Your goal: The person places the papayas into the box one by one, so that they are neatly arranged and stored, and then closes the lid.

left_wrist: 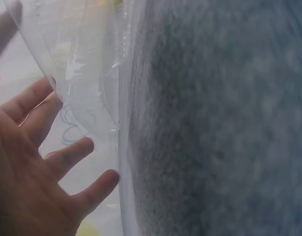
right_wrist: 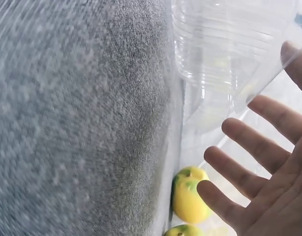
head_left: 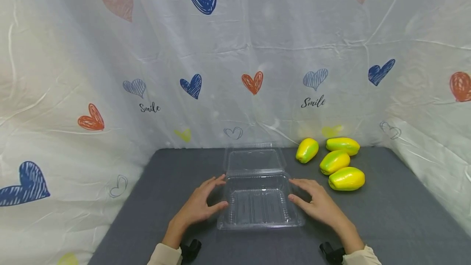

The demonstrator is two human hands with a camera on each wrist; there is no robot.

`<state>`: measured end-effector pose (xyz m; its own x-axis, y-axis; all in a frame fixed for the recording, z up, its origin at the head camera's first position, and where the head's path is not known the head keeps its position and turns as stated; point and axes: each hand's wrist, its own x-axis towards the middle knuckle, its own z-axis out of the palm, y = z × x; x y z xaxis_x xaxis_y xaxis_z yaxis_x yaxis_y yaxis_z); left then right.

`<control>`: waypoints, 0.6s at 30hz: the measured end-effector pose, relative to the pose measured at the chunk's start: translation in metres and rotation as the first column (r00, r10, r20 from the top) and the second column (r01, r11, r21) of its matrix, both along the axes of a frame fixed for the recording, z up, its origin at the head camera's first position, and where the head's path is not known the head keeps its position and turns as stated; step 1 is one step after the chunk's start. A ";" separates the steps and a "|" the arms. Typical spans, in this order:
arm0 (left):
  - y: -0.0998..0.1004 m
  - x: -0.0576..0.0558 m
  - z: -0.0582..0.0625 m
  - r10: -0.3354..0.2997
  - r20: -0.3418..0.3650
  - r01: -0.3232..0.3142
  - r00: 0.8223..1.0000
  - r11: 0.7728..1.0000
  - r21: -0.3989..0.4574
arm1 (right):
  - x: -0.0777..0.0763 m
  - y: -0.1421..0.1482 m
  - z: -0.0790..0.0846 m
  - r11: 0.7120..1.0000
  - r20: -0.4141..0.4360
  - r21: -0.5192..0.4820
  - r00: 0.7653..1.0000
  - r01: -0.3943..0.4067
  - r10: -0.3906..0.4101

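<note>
A clear plastic clamshell box [head_left: 259, 205] lies on the grey cloth with its lid [head_left: 254, 160] folded back toward the curtain. At its left side is my left hand [head_left: 200, 203], fingers spread, with fingertips at the rim. My right hand [head_left: 316, 201] is on the opposite side, its fingers straight and its tips by the right rim. Both wrist views show the left hand [left_wrist: 38, 152] and the right hand [right_wrist: 269, 167] with extended fingers near the clear wall. Whether every fingertip touches the plastic, I cannot tell.
Several yellow-green papayas lie right of the box: one papaya [head_left: 307, 150] near the lid, another papaya [head_left: 347, 179] nearest my right hand. A white curtain [head_left: 220, 52] printed with hearts hangs behind the grey-covered table [head_left: 154, 199].
</note>
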<state>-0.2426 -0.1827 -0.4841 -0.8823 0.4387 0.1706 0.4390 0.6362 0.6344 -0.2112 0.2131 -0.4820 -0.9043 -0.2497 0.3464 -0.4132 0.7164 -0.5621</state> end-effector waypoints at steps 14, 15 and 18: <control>-0.006 0.000 -0.002 -0.068 0.001 0.068 0.998 0.997 0.028 | -0.005 0.024 0.012 0.997 -0.038 -0.054 0.998 0.057 -0.059; -0.007 0.000 -0.002 -0.072 -0.005 0.072 0.997 0.997 0.027 | -0.005 0.028 0.013 0.996 -0.048 -0.062 0.997 0.063 -0.066; -0.006 0.000 -0.003 -0.085 -0.011 0.086 0.996 0.996 0.022 | -0.004 0.040 0.018 0.993 -0.104 -0.072 0.989 0.093 -0.101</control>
